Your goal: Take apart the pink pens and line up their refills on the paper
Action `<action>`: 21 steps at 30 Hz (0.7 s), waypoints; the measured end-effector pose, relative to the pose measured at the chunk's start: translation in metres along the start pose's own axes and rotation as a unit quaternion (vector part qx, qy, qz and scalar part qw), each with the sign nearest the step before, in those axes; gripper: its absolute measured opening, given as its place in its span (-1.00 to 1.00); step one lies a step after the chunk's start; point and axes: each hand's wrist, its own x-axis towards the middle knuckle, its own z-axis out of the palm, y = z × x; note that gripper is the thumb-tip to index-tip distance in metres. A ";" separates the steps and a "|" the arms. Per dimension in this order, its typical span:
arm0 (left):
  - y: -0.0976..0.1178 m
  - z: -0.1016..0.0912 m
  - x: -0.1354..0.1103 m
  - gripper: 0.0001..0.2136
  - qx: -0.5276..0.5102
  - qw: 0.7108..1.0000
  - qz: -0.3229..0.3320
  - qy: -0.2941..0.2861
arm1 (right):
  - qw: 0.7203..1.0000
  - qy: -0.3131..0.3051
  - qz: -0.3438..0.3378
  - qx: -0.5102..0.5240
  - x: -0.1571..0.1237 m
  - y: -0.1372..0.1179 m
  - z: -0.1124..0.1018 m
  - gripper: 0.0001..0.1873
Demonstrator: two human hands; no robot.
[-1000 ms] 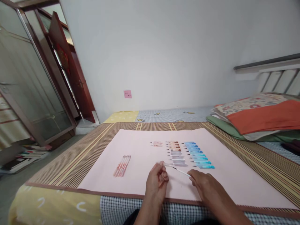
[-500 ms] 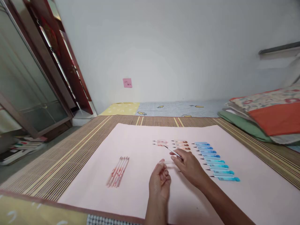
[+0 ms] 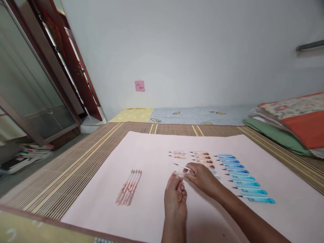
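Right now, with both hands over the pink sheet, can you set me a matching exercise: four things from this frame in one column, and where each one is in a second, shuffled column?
Things
1. blue pen barrels
2. bundle of refills
3. pink sticky note
4. thin refill

Places
A. stuck on the wall
B. pinched in the right hand
C. laid in a row to the right of that hand
D. lying on the pink sheet, to the left of the left hand

Pairs: 1-C, 2-D, 3-A, 4-B
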 end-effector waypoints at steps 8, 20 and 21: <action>0.012 0.006 -0.007 -0.93 -0.029 0.998 -0.044 0.015 | 0.994 0.065 0.088 -0.022 0.053 0.035 0.019 -0.81; 0.015 0.009 -0.010 -0.91 -0.030 0.998 -0.052 0.026 | 0.989 0.074 0.120 -0.034 0.072 0.056 0.049 -0.86; 0.014 0.009 -0.011 -0.91 -0.031 0.998 -0.052 0.024 | 0.989 0.074 0.121 -0.034 0.073 0.057 0.050 -0.86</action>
